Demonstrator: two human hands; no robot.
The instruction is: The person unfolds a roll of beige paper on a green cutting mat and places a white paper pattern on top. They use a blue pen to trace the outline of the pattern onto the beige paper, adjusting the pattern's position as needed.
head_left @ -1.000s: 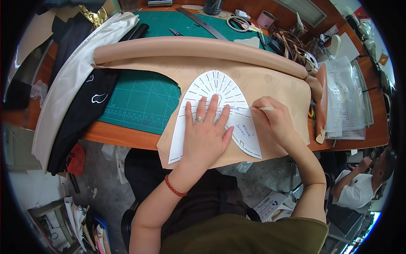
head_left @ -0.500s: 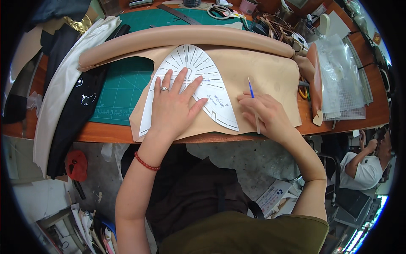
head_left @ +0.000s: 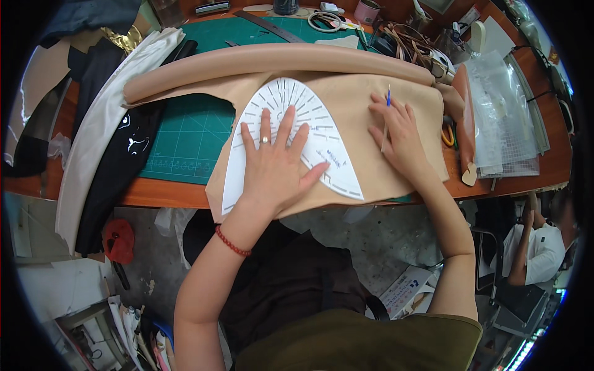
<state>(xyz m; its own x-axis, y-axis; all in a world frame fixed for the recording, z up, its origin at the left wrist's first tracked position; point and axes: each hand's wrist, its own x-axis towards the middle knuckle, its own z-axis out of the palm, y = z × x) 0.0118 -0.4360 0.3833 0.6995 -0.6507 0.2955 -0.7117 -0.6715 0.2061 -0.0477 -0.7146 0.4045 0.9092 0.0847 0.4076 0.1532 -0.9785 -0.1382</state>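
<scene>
My left hand (head_left: 272, 167) lies flat with fingers spread on a white paper template (head_left: 337, 145), pressing it onto tan leather (head_left: 359, 102). The template is arch-shaped, with dark slots fanning round its curved end and some handwriting on it. To the right, my right hand (head_left: 403, 139) is closed round a slim pen (head_left: 389, 97) with a blue section near its upper end. That hand is over the leather, apart from the template. Along the far side, the leather's remainder is rolled into a long tube (head_left: 278, 59).
A green cutting mat (head_left: 192, 133) lies beneath the leather. White (head_left: 93, 130) and black rolled materials (head_left: 127, 151) hang over the left edge. Orange-handled scissors (head_left: 448, 135) and plastic sheets (head_left: 504, 117) are at right. A metal ruler (head_left: 266, 26) lies behind; another person (head_left: 537, 250) sits farther right.
My right hand has moved up and right with the pen, away from the template. The template and leather appear slightly lower and farther right; the whole view has shifted a little too.
</scene>
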